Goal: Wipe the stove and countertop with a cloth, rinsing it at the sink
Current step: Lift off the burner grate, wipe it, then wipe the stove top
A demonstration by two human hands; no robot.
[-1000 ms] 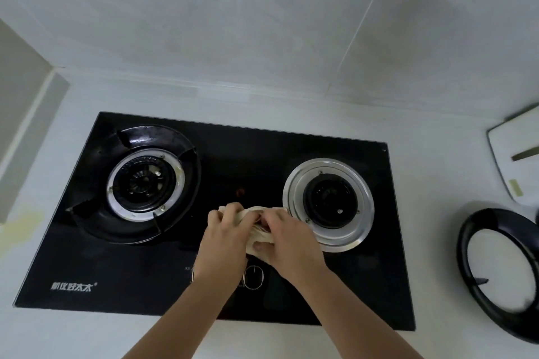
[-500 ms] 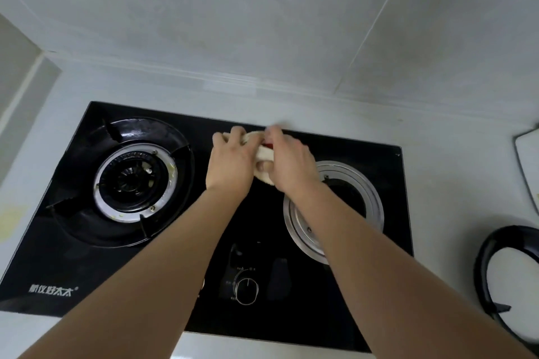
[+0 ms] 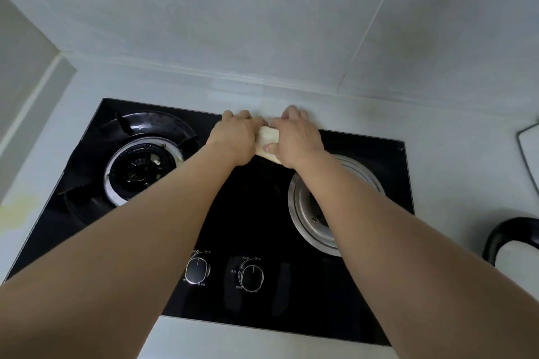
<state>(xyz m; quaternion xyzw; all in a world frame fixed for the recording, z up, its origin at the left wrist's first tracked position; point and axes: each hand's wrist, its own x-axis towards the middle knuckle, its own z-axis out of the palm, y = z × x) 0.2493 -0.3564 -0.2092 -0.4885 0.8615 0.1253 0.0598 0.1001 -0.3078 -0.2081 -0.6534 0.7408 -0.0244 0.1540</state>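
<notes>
Both hands pushed to glossy black stove (image 3: 262, 213) rear edge, left hand (image 3: 233, 137), right hand (image 3: 297, 140) gripping bunched cream cloth (image 3: 267, 141)

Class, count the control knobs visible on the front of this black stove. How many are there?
2. The left knob and the right knob sit side by side near the stove's front edge, between the forearms. None seems hidden.

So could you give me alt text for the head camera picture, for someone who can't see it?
Both hands, left hand and right hand, hold a pale cloth at the back edge of a black gas stove. The left burner has its black pan support; the right burner is bare.
</notes>
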